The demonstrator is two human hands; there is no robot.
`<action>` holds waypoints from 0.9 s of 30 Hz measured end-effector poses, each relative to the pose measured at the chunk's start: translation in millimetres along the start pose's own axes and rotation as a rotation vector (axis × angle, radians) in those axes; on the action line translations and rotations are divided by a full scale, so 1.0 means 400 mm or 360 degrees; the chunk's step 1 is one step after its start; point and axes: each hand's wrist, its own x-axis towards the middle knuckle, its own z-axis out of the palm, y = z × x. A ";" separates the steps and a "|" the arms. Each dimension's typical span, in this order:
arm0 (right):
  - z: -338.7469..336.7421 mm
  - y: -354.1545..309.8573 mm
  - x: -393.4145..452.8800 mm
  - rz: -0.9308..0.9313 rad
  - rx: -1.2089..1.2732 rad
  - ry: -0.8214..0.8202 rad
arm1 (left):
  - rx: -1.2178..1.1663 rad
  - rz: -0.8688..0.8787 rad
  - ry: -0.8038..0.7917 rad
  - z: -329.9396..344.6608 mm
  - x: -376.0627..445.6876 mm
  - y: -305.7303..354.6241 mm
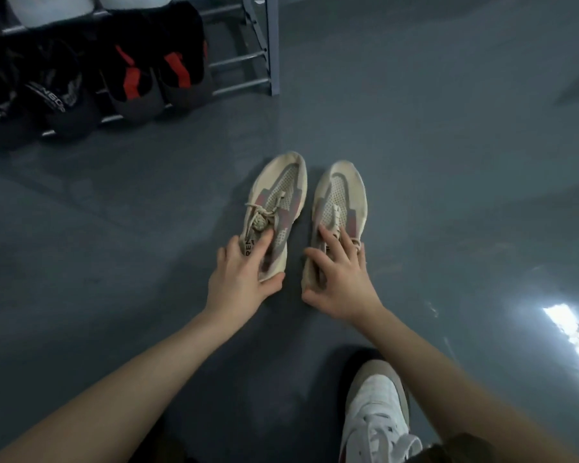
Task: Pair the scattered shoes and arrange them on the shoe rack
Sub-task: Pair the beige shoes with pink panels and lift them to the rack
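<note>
1. Down at the bottom right of the frame, a foot in a white sneaker (375, 416) is planted on the grey floor (448, 162), partly tucked under the right forearm. Pretty sure that one is being worn, not one of the scattered ones.

2. Both bare forearms stretch up from the bottom edge toward the middle of the frame.

3. Left hand (238, 279), just left of center: fingers are spread and draped over the heel and collar of the left beige shoe (274, 208), thumb pressed against its back edge. Looks like a loose grip on the heel, touching for sure, though I can't tell whether it's really clamped.

4. Right hand (341, 279), just right of center: same deal, fingers fanned over the heel end of the right beige shoe (340, 202), thumb curled near the floor behind it. Again, contact yes, firm hold can't tell.

5. So the beige pair sits on the floor mid-frame, side by side with a small gap, toes pointing away toward the top of the frame. Mesh uppers with pinkish-grey panels, laces tied.

6. Way off in the upper left, the grey metal shoe rack (264, 45) holds a black-and-red pair (154, 75) and, further left, a black pair (30, 95) with lettered straps. Something pale sits on the shelf above, cut off by the top edge.
</note>
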 end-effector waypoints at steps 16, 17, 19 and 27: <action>0.064 -0.059 -0.062 0.0299 -0.0176 0.0298 | 0.0450 0.0128 -0.0090 0.038 0.010 -0.024; 0.066 -0.059 -0.060 0.0325 -0.0182 0.0275 | 0.0439 0.0126 -0.0080 0.038 0.012 -0.023; 0.065 -0.059 -0.057 0.0358 -0.0212 0.0263 | 0.0388 0.0131 -0.0080 0.033 0.015 -0.020; -0.004 -0.054 -0.059 0.0229 0.0045 0.0522 | -0.0133 0.0121 0.0094 -0.035 -0.013 0.009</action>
